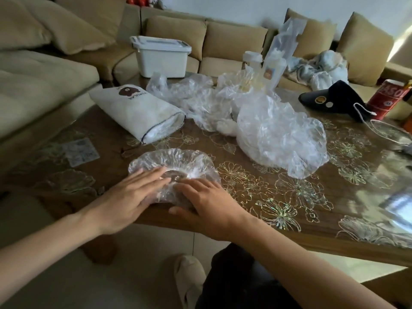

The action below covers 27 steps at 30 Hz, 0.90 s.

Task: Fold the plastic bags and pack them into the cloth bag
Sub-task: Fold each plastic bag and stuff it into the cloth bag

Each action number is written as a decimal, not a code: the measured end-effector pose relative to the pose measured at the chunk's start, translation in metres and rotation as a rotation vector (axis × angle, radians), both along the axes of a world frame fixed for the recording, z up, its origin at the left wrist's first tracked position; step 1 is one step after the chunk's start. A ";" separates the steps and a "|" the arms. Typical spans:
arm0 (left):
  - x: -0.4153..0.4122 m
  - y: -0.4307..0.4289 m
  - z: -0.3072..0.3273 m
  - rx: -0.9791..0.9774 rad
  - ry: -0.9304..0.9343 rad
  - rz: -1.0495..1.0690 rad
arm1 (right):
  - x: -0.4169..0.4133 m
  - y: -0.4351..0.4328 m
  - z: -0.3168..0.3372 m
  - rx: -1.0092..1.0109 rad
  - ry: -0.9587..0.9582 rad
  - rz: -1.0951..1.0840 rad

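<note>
Grips spread, the left hand (pixel 131 197) and right hand (pixel 209 206) flatten one plastic bag (pixel 178 159) before the part-filled cloth bag (pixel 133 112); the heap (pixel 278 134) beside it awaits folding.

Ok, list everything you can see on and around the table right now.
flat plastic bag: one, clear, near table edge, under both hands
plastic bag heap: several, clear, crumpled, table centre
cloth bag: one, white with brown bear print, lying left of the heap
storage box: one, white, lidded, behind the cloth bag
visor cap: one, black, right of the heap
can: one, red, far right
table: one, brown wood, flower-patterned cover
sofa: one, beige, behind the table
left hand: one, fingers straight, pressing the flat plastic bag
right hand: one, resting on the bag's near side
</note>
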<state>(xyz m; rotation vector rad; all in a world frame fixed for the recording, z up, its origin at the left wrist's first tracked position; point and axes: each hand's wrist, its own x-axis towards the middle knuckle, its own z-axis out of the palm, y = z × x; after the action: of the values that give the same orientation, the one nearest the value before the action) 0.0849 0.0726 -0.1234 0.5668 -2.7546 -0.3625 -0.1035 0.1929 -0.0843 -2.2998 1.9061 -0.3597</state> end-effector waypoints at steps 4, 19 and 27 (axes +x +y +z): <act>0.009 0.005 0.026 -0.127 0.037 -0.087 | 0.003 -0.016 0.005 -0.446 -0.151 -0.155; -0.013 -0.011 0.010 0.027 -0.404 0.230 | -0.029 -0.042 -0.016 0.211 0.100 -0.119; 0.025 -0.005 -0.007 -0.214 -0.103 -0.017 | -0.025 -0.011 -0.003 0.222 -0.002 -0.049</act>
<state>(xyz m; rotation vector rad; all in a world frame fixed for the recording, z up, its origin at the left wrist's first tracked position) 0.1101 0.0673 -0.1308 0.5197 -2.8499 -0.0411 -0.1283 0.1815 -0.0878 -2.1135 1.8982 -0.1462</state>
